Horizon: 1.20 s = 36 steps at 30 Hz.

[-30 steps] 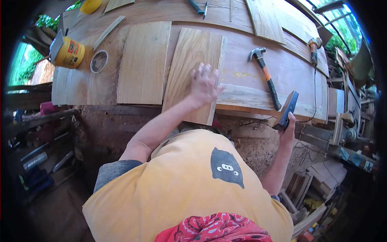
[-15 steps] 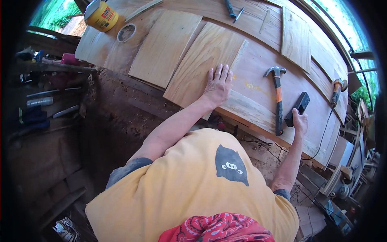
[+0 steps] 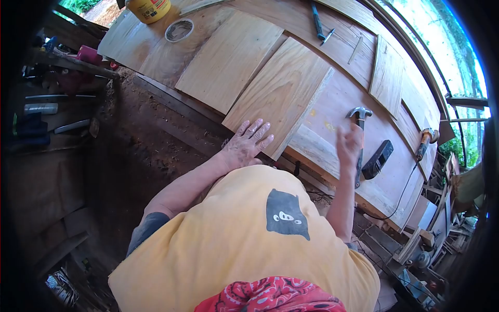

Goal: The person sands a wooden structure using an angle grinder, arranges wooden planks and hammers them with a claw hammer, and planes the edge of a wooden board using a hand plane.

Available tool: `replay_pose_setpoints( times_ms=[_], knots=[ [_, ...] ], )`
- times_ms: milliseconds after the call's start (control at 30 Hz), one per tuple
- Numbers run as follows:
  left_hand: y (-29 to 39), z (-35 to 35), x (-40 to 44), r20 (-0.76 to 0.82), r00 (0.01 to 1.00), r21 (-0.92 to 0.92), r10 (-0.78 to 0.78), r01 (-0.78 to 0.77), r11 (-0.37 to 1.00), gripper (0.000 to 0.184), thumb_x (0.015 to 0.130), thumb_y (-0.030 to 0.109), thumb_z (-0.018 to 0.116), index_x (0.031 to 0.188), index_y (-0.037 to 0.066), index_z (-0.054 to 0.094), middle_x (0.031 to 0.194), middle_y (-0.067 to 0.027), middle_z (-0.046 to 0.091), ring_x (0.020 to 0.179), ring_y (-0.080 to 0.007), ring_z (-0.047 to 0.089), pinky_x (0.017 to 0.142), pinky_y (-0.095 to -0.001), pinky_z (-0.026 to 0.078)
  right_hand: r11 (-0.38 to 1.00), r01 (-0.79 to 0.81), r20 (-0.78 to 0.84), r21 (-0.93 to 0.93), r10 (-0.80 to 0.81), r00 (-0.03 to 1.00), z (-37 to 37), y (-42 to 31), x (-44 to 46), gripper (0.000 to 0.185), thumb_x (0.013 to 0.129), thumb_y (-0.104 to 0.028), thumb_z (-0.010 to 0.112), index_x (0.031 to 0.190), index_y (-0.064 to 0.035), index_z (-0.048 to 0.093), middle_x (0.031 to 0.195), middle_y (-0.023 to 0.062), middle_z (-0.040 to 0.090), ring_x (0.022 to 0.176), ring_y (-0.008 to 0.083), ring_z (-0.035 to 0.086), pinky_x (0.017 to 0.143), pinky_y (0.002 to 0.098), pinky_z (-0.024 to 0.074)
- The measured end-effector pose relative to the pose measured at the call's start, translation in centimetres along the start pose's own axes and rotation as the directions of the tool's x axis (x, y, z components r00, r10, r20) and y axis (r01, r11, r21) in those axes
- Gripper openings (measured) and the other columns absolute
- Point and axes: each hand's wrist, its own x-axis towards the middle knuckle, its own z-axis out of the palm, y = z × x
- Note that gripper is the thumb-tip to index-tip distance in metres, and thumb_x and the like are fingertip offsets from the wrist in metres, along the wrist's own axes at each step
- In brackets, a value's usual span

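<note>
My left hand [image 3: 246, 144] lies with spread fingers at the near edge of a grained wooden board [image 3: 283, 91]. Over the workbench, beside the hammer [image 3: 359, 112], is my right hand [image 3: 349, 143], blurred, its fingers hard to make out. It covers part of the hammer's handle; whether it touches the hammer is unclear. Right of the hammer a dark block-shaped tool [image 3: 378, 159] rests on the bench. Another pale board [image 3: 231, 60] lies left of the grained one.
A yellow tub [image 3: 149, 9] and a round container [image 3: 179, 30] stand at the bench's far left. A corded power tool [image 3: 426, 143] lies at the right. Farther back are a teal-handled tool [image 3: 317, 22] and thin boards [image 3: 387, 75].
My right hand has let go of the dark tool and moved left toward the hammer. My left hand has slid left and down to the board's near edge. The view has turned.
</note>
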Motion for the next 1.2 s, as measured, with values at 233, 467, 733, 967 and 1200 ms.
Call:
replay_pose_setpoints(
  times_ms=[233,467,733,967,1200],
  knots=[
    [0.2,-0.1,2.3,-0.026,0.997,0.017,-0.074,0.074,0.997,0.083,0.087,0.055,0.074,0.157,0.017,0.051,0.169,-0.0171,0.035,0.160,-0.0397,0.022,0.128,-0.0643,0.013,0.953,0.034,0.424,-0.300,0.101,0.900,8.2,-12.3,5.9,0.081,0.098,-0.062,0.061,0.134,0.0093,0.052,0.122,0.0321,0.070,0.119,0.0462,0.067,0.098,0.0507,0.0532],
    [-1.8,-0.4,4.5,-0.181,0.982,-0.019,-0.060,0.058,0.998,0.056,0.095,0.047,0.062,0.143,0.019,0.062,0.160,-0.0160,0.049,0.154,-0.0382,0.039,0.125,-0.0638,0.019,0.940,0.135,0.329,-0.314,-0.025,0.944,10.7,-12.8,9.5,0.081,0.096,-0.065,0.063,0.127,0.0086,0.051,0.100,0.0289,0.075,0.101,0.0480,0.073,0.088,0.0531,0.0553],
    [-2.6,0.1,5.0,-0.149,0.983,-0.032,-0.107,0.103,0.994,0.079,0.087,0.066,0.067,0.147,0.015,0.062,0.163,-0.0102,0.047,0.157,-0.0298,0.034,0.127,-0.0600,0.017,0.928,0.171,0.340,-0.332,-0.051,0.939,11.2,-11.5,10.1,0.079,0.095,-0.070,0.062,0.120,0.0045,0.052,0.096,0.0282,0.075,0.096,0.0490,0.073,0.083,0.0541,0.0553],
    [-2.5,1.1,5.7,-0.297,0.930,-0.031,-0.217,0.218,0.975,0.041,0.098,0.027,0.056,0.135,0.013,0.066,0.153,-0.0059,0.060,0.148,-0.0225,0.050,0.123,-0.0539,0.031,0.849,0.278,0.232,-0.450,-0.189,0.954,11.3,-11.8,11.3,0.081,0.092,-0.059,0.070,0.137,0.0049,0.050,0.128,0.0283,0.062,0.123,0.0461,0.058,0.106,0.0550,0.0437],
    [-3.0,1.4,5.9,-0.327,0.920,0.017,-0.216,0.234,0.972,0.033,0.098,0.031,0.056,0.123,0.018,0.071,0.148,-0.0029,0.064,0.145,-0.0175,0.053,0.123,-0.0501,0.031,0.756,0.506,0.187,-0.415,-0.473,0.861,16.7,-16.4,15.1,0.068,0.095,-0.047,0.071,0.146,-0.0052,0.053,0.140,0.0194,0.053,0.132,0.0416,0.046,0.114,0.0560,0.0342]
  ],
)
